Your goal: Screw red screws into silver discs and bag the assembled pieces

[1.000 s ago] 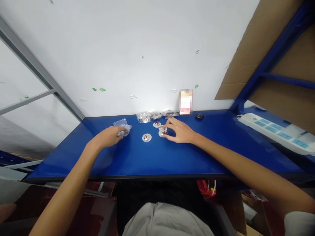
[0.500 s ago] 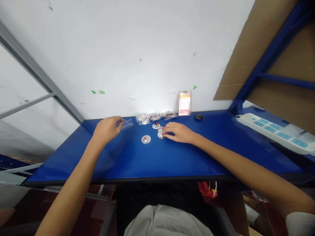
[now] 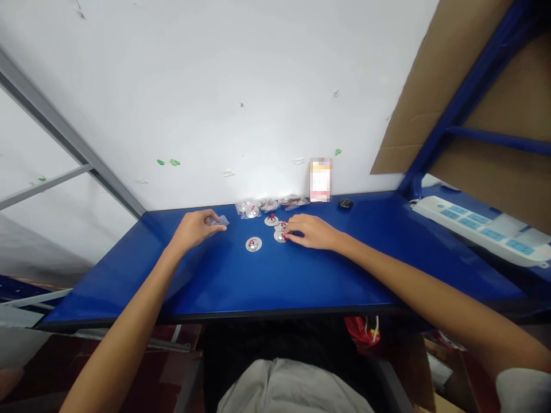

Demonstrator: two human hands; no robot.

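Observation:
My left hand (image 3: 198, 228) is curled round a small clear plastic bag (image 3: 222, 221), whose end shows beyond the fingers. My right hand (image 3: 313, 232) is closed, its fingertips pinching a round pale disc with a red part (image 3: 279, 236); the grip partly hides that disc. Another disc lies right behind it, overlapped and hard to make out. Two more discs with red knobs and shiny centres rest on the blue table (image 3: 241, 281): a near disc (image 3: 253, 245) between my hands and a far disc (image 3: 271, 221).
Several bagged discs (image 3: 251, 210) lie along the wall at the back. Beside them a blurred upright card or box (image 3: 321, 180) leans on the wall. A small black object (image 3: 345, 204) sits to its right. A white power strip (image 3: 477, 229) lies at the right end.
My left hand has shifted slightly right and its fingers have moved round the plastic bag, which now shows less. My right hand stays at the same disc. The whole view has shifted slightly.

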